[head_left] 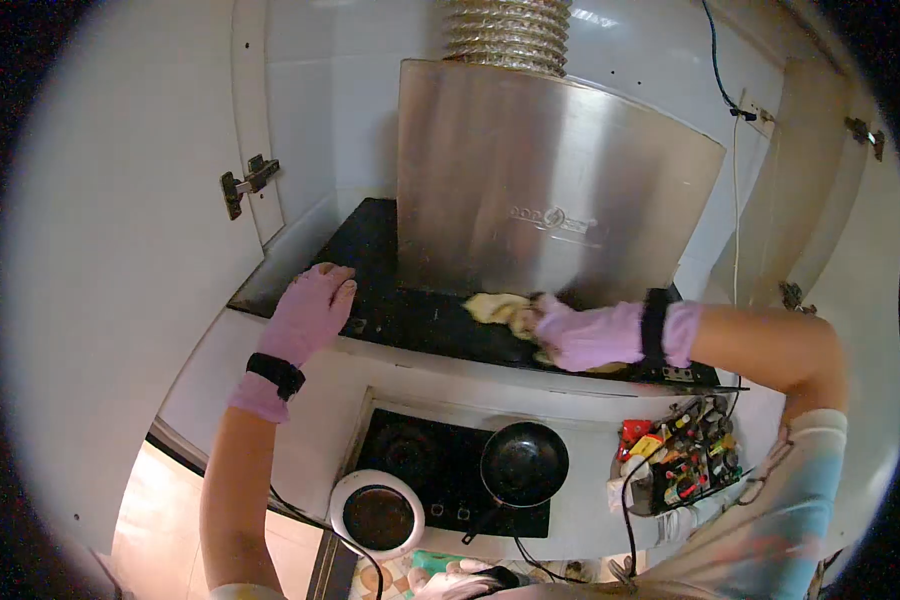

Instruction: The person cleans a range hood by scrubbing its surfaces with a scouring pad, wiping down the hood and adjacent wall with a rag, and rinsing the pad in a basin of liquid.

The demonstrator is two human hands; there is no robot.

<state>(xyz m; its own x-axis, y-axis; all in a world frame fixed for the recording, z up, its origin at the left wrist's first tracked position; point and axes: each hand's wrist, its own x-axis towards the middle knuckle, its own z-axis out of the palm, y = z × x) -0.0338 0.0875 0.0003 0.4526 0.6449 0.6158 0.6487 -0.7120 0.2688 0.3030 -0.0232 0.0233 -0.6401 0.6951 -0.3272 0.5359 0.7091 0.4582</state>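
My right hand [575,332], in a pink glove with a black band at the wrist, is closed around a crumpled pale yellow cloth [498,310]. It presses the cloth onto the black top [425,318] of a range hood, in front of the upright steel panel [530,170]. My left hand [315,297], gloved and banded the same way, rests at the left end of that black surface. Its thumb lies apart from its slightly bent fingers, and I see nothing held in it.
Silver ducting [505,35] rises behind the panel. Cabinet doors stand open on both sides. Below are a black cooktop [405,445], a frying pan [525,463], a round white-rimmed appliance [378,514] and a rack of bottles and packets [685,455]. Cables hang at the right.
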